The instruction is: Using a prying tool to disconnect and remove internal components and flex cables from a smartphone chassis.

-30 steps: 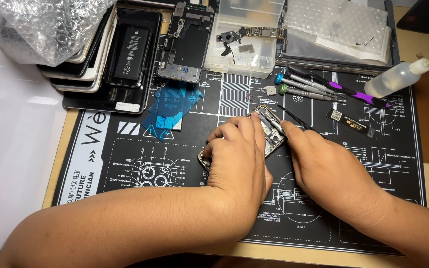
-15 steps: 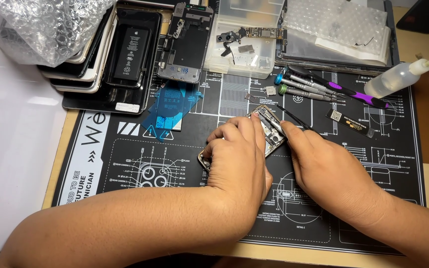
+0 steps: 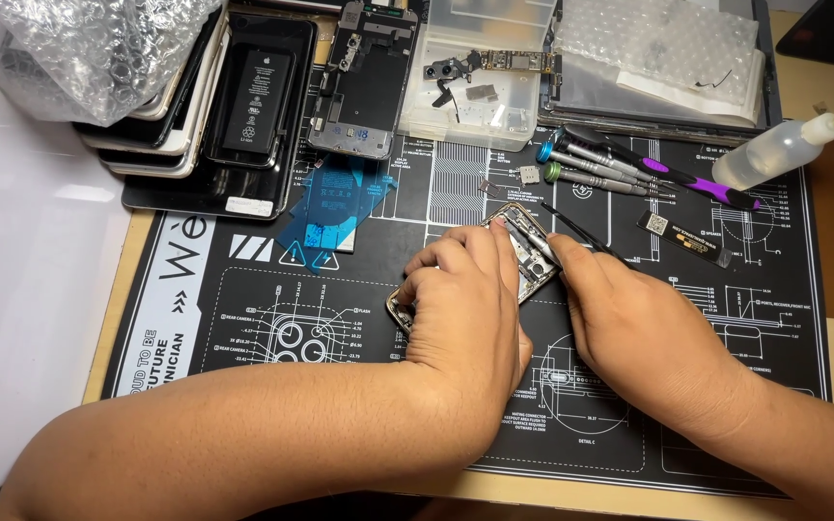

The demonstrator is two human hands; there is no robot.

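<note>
Looking down from my head camera, my left hand (image 3: 460, 309) is clamped over the opened phone frame (image 3: 523, 253) near the middle of the black repair mat (image 3: 243, 318). My right hand (image 3: 644, 323) pinches black tweezers (image 3: 581, 236) whose tips touch the frame's upper end. Screwdrivers (image 3: 610, 169) lie toward the mat's far right edge, beside a squeeze bottle (image 3: 779, 154).

Bubble wrap (image 3: 98, 48), stacked phone frames (image 3: 243, 106), blue film (image 3: 335, 207), screwdrivers (image 3: 620, 164), and squeeze bottle (image 3: 779, 154) ring the mat (image 3: 243, 318).
</note>
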